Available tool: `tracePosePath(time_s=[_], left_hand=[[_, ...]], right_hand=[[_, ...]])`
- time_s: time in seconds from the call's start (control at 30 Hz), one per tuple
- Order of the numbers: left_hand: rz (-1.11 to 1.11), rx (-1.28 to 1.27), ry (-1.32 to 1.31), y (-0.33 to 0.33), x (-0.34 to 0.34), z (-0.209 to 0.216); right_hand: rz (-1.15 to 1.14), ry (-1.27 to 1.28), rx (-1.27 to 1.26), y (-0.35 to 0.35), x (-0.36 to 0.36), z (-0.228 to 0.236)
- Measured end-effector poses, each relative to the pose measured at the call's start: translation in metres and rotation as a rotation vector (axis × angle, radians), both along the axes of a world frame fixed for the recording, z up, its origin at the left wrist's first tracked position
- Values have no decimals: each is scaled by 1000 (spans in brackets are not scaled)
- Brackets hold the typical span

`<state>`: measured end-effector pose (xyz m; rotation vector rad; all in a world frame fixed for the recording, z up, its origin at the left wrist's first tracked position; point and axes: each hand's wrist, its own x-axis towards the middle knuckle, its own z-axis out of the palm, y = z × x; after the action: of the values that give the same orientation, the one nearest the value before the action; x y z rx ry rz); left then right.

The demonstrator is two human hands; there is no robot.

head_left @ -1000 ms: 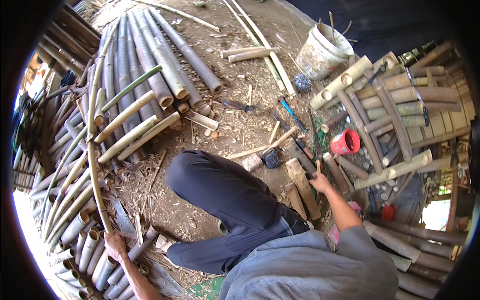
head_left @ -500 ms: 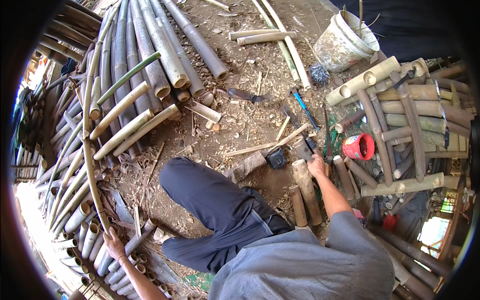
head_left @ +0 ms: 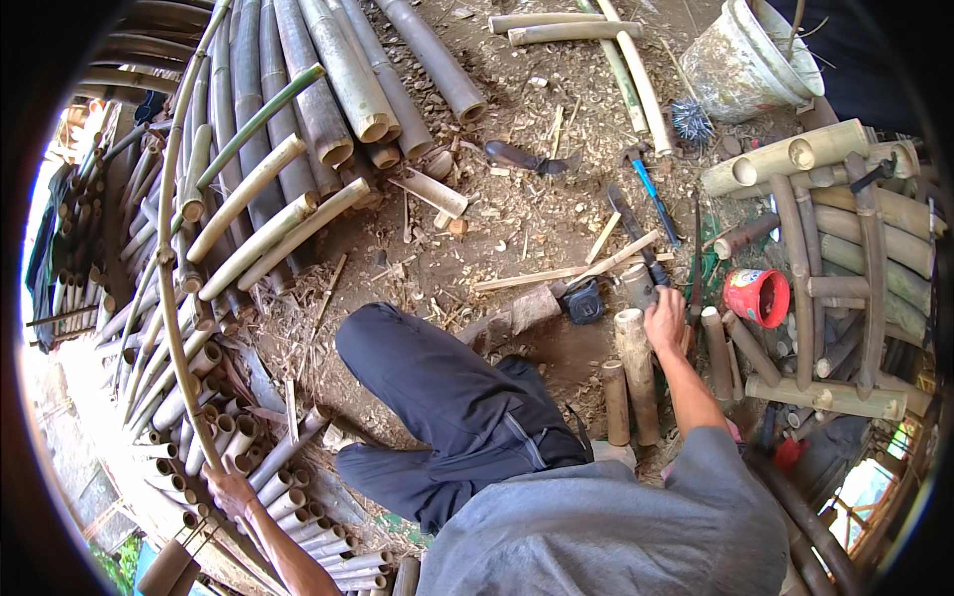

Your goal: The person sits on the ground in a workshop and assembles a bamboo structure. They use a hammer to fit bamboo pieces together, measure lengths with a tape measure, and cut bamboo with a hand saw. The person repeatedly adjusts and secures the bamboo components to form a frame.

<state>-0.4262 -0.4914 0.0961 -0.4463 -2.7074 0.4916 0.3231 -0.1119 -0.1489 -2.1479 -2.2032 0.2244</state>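
My left hand (head_left: 231,489) is closed around the lower end of a long, thin bamboo pole (head_left: 179,343), which runs up the left side, bowed in this view. On the right, my right hand (head_left: 666,320) has its fingers curled beside a short bamboo block (head_left: 639,285) and the dark handle of a machete (head_left: 628,224). Whatever it grips is mostly hidden. Below that hand, a thick upright bamboo stump (head_left: 636,372) stands next to a thinner one (head_left: 615,402). A black tape measure (head_left: 583,302) lies left of the block.
Thick bamboo poles (head_left: 308,89) are stacked at the upper left, with cut tubes (head_left: 298,517) below. A hammer (head_left: 651,194), a sheathed knife (head_left: 527,157), a red pot (head_left: 756,297), a dirty white bucket (head_left: 740,65) and a bamboo frame (head_left: 805,268) are around the chip-strewn ground.
The whole view has shifted, so the ground things sit further right. My left hand, with the pole's end, has moved slightly outward and nearer me. My right hand stays beside the block.
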Motion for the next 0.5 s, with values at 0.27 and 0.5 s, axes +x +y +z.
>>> tracePosePath(time_s=[0.27, 0.5], left_hand=[[59, 520, -985, -26, 43, 69], [598, 1031, -1757, -80, 65, 72]], right_hand=[[685, 135, -1278, -181, -112, 12], [479, 209, -1363, -210, -83, 3]])
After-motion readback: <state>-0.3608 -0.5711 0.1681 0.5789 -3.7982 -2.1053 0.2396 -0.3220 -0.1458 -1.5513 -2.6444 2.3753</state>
